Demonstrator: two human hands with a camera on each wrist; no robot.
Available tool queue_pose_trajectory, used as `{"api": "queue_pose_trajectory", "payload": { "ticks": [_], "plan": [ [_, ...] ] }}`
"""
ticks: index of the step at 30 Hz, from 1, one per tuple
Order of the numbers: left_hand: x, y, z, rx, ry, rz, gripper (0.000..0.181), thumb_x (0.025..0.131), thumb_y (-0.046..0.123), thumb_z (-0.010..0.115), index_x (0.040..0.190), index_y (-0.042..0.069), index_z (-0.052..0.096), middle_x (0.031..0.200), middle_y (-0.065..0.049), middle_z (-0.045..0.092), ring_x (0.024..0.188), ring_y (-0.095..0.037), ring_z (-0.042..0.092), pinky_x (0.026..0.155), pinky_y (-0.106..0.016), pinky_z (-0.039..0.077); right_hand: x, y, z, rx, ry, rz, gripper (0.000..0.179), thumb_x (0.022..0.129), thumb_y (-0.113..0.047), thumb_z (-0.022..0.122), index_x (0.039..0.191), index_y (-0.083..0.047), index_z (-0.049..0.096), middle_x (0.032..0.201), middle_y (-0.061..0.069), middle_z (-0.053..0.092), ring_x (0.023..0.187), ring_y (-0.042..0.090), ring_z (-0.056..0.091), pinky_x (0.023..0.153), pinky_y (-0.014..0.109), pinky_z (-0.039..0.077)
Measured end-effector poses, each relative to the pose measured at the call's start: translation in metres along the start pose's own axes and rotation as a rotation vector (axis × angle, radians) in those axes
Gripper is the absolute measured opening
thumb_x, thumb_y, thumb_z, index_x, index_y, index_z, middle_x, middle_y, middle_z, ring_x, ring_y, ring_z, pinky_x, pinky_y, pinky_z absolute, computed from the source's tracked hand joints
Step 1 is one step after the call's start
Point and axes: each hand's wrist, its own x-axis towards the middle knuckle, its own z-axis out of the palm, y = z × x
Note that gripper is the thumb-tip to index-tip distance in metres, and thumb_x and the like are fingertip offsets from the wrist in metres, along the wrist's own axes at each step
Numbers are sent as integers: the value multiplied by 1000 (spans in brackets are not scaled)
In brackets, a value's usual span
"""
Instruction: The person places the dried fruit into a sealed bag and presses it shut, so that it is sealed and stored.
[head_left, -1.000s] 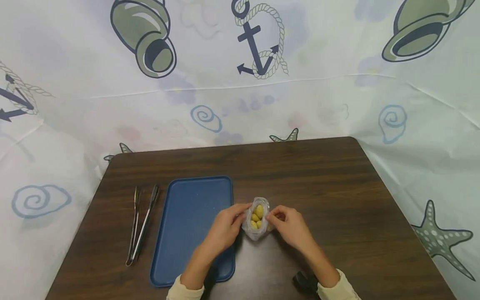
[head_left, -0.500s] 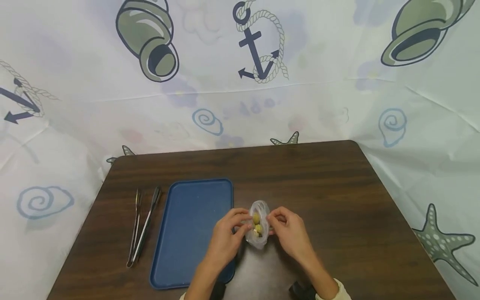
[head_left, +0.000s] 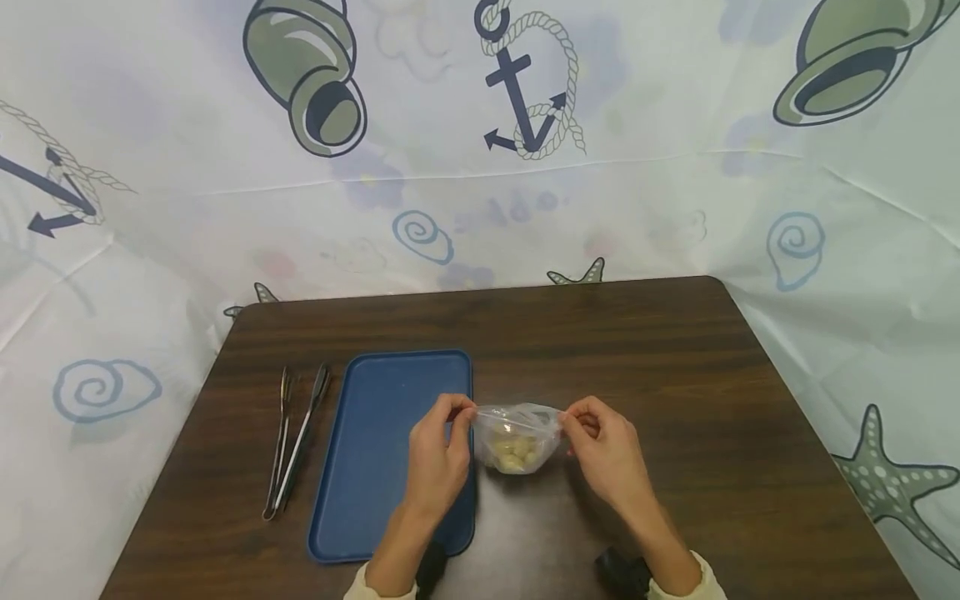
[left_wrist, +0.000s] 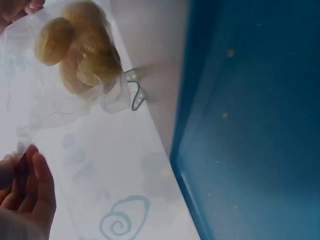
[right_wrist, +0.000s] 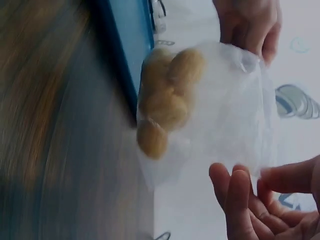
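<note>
A clear plastic bag with several small yellow, rounded pieces in its bottom hangs between my two hands. My left hand pinches the bag's upper left corner between thumb and fingers. At the opposite top corner, my right hand pinches the bag the same way. The top edge is pulled out wide, and the pieces are bunched low in the bag. In the left wrist view, the left fingers grip a gathered bit of the plastic.
A blue tray lies just left of the bag, partly under my left forearm. Metal tongs rest on the dark wooden table farther left. A patterned white cloth stands behind the table.
The bag's round open mouth has been drawn into a wide, flat top edge. My hands have moved apart, left hand to the left and right hand to the right.
</note>
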Motion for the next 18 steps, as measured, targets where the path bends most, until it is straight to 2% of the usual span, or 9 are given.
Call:
{"api": "queue_pose_trajectory", "payload": {
  "ticks": [2,4,6,7,9,11,13,15,18],
  "plan": [
    [2,3,-1,-89,-55,-85,7,99,5,66,105,4,69,95,-7,73,88,-11,69,82,-27,57,-1,-4,0,80,-6,13,12,101,-13,66,96,-3,69,87,11,76,68,21,73,64,27,60],
    [2,5,-2,-221,-126,-182,16,99,8,66,113,4,71,104,-10,74,95,-9,69,87,-24,56,-1,-6,-1,196,-7,19,12,101,-9,65,97,2,68,85,12,75,68,21,73,65,31,62],
    [0,7,-3,-339,-185,-247,23,97,8,68,120,3,72,112,-14,73,101,-9,68,91,-22,56,-1,-8,-1,297,-2,15,13,101,-6,64,98,6,66,81,11,74,67,20,73,65,34,63],
    [-1,7,-3,-381,-203,-258,24,96,6,69,120,3,72,114,-15,73,103,-10,68,91,-22,56,0,-9,-1,332,-2,12,14,101,-5,64,99,8,65,78,10,72,67,20,72,66,35,63],
    [-1,6,-1,-396,-201,-244,20,94,7,72,113,6,76,110,-12,74,101,-11,68,90,-23,56,0,-11,-3,366,-13,6,17,101,-7,64,100,10,64,75,8,70,65,19,71,66,36,63],
    [-1,5,0,-333,-155,-183,13,91,8,76,103,10,78,105,-7,75,99,-12,67,91,-23,54,0,-11,-5,325,-19,6,19,102,-11,64,100,9,65,76,9,71,66,19,71,66,35,63],
    [0,3,2,-195,-93,-71,6,88,9,79,93,13,78,105,-5,75,109,-17,65,103,-26,46,0,-10,-7,201,-7,-20,18,102,-15,65,99,2,69,85,8,73,73,18,72,69,31,62],
    [2,1,3,-3,-43,82,5,86,9,80,88,12,77,108,-5,77,120,-24,64,115,-39,36,-1,-9,-9,37,22,-63,15,101,-17,67,94,-4,71,100,7,74,84,19,72,77,32,59],
    [6,-1,3,238,21,346,7,84,4,80,87,7,75,107,-10,78,128,-35,63,121,-57,27,0,-5,-11,-142,55,-119,15,100,-19,68,89,-10,71,122,5,70,112,23,67,98,44,53]
  ]
}}
